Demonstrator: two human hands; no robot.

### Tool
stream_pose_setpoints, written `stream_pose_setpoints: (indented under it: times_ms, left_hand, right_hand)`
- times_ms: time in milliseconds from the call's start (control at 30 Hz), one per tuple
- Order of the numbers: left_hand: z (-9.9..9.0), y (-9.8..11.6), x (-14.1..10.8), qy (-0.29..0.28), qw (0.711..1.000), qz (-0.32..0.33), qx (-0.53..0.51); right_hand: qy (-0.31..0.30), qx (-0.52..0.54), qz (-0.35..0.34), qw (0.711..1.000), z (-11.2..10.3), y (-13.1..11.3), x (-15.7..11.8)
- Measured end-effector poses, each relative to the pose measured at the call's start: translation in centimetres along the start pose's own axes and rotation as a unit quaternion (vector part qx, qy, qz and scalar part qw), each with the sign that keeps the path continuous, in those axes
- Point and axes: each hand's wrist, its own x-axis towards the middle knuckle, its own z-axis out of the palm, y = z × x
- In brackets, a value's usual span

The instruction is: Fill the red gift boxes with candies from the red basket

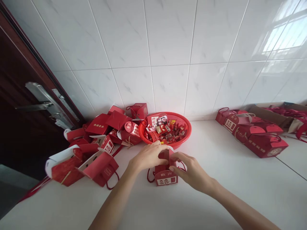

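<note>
A small red gift box (166,181) with white characters on its front stands upright on the white counter, its top flaps raised and a dark red cord loop at each side. My left hand (150,156) reaches over the box from the left, its fingers closed around the left flap. From the right, my right hand (189,167) pinches the right flap between thumb and fingers. Right behind the box is a red plastic basket (188,127) with wrapped sweets (171,135) and a printed card (159,120) inside.
Several open red boxes (98,169) are heaped at the left, near a dark door (21,83). Closed red boxes (263,145) stand at the right, in front of a cardboard carton (271,114) holding red items. A tiled wall (170,89) rises behind the counter.
</note>
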Motion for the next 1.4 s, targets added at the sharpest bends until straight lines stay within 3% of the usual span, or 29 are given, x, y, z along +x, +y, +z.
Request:
stream_pose_setpoints:
  times_ms: [300,433,600,800,1100,1267,1400]
  left_hand:
    - [-0.6,-0.2,0.0,0.013,1.0,0.016,0.018]
    - [0.7,-0.2,0.4,0.034,0.999,0.026,0.023]
    - [3.3,-0.6,0.2,0.128,0.992,0.019,-0.01]
    - [5.2,-2.1,-0.1,0.239,0.968,0.031,-0.076]
    - [5.6,-3.3,-1.0,0.17,0.968,0.082,-0.167]
    - [6.1,-4.1,-1.2,0.181,0.964,0.06,-0.188]
    - [6.9,-4.6,-0.9,0.208,0.957,0.013,-0.202]
  right_hand:
    - [-0.01,-0.018,-0.072,0.997,0.7,0.5,-0.5]
    - [-0.009,-0.021,-0.113,0.993,1.0,0.9,-0.7]
    - [0.02,-0.015,-0.126,0.992,1.3,2.1,-0.9]
    - [0.09,0.004,-0.084,0.992,1.8,3.2,-0.7]
    - [0.107,0.043,-0.001,0.993,2.2,4.5,-0.5]
    - [0.069,0.078,0.047,0.993,2.1,5.1,-0.3]
    - [-0.019,0.132,0.121,0.984,1.4,5.7,0.1]
